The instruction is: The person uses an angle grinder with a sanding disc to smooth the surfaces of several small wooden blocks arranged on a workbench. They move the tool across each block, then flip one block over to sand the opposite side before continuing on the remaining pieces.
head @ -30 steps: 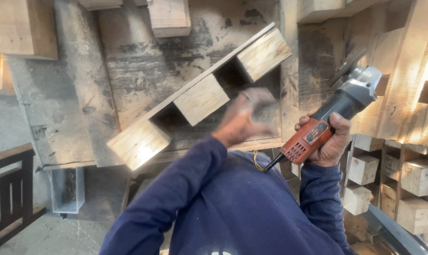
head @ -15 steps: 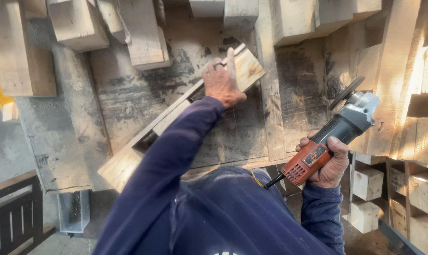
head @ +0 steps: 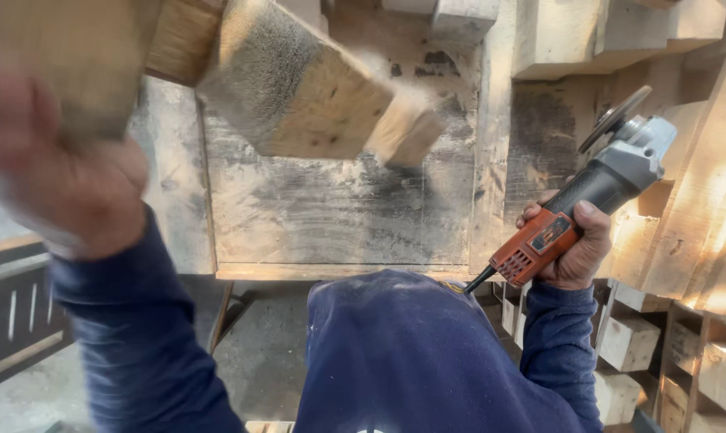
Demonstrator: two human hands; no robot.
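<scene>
Orange-and-grey angle grinder point(head: 589, 204) in right hand point(head: 573, 250); left hand point(head: 62, 172) lifts blurred pallet piece point(head: 299, 88).

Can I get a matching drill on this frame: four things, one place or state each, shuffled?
Things:
1. angle grinder
2. wooden piece
3. left hand
4. small wood blocks

Place or state:
A. stacked at lower right
B. blurred, raised at upper left
C. gripped in right hand, disc up
D. lifted over the worktable

Pairs: 1-C, 2-D, 3-B, 4-A

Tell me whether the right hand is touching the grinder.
Touching: the head view shows the right hand wrapped around the grinder body, fingers over its orange grip.
</scene>
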